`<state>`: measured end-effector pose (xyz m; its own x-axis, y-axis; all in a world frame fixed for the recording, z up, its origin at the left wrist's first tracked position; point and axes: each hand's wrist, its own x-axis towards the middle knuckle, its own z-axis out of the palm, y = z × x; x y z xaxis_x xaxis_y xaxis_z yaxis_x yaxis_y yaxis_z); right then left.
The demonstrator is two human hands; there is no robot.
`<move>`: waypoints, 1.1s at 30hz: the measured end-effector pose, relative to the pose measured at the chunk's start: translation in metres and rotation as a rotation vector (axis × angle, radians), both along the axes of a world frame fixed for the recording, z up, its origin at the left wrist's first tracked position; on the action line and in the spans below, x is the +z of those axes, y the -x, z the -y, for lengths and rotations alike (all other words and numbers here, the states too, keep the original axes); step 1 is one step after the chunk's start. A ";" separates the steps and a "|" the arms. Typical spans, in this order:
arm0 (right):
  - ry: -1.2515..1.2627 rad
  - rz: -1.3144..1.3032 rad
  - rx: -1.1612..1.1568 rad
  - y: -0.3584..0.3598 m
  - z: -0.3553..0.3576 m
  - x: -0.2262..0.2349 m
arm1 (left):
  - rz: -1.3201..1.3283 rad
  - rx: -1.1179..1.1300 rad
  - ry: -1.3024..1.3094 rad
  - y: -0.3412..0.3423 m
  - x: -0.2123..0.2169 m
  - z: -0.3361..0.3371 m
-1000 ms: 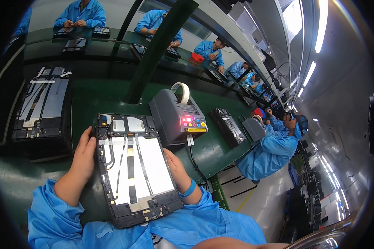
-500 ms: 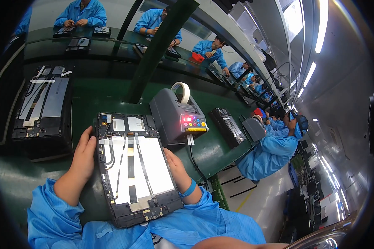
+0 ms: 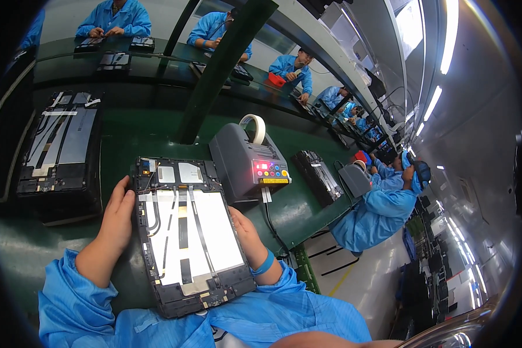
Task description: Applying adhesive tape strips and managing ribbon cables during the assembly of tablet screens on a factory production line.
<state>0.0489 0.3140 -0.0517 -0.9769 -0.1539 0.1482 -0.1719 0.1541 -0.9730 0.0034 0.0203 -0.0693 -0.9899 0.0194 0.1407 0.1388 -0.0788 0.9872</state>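
Nothing has shifted since the earlier frame: my left hand (image 3: 117, 217) and right hand (image 3: 246, 235) still clamp, fingers together, the opened tablet (image 3: 185, 232) by its long edges above the green bench (image 3: 151, 133). Beside it, the tape dispenser (image 3: 246, 162) holds one roll (image 3: 254, 127).

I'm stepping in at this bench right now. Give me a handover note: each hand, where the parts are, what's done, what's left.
Left hand: grips the left edge of the opened tablet.
Right hand: grips its right edge.
Tablet lies back-open on the green bench, cables and boards exposed.
Tape dispenser stands just beyond, a strip hanging at its outlet.
Second opened tablet sits far left.
Done: cannot tell.
Left: back cover not on.
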 end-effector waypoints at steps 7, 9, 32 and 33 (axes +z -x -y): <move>0.024 0.007 0.006 0.000 0.001 0.002 | -0.018 0.001 0.029 0.000 -0.001 0.000; 0.014 0.006 0.005 -0.001 0.001 0.002 | -0.035 0.004 0.077 0.000 -0.002 0.000; -0.027 0.006 0.014 0.000 -0.001 0.004 | -0.066 0.023 0.137 0.002 -0.006 0.001; -0.029 0.008 0.016 -0.001 0.000 0.006 | -0.066 0.023 0.136 0.002 -0.005 0.001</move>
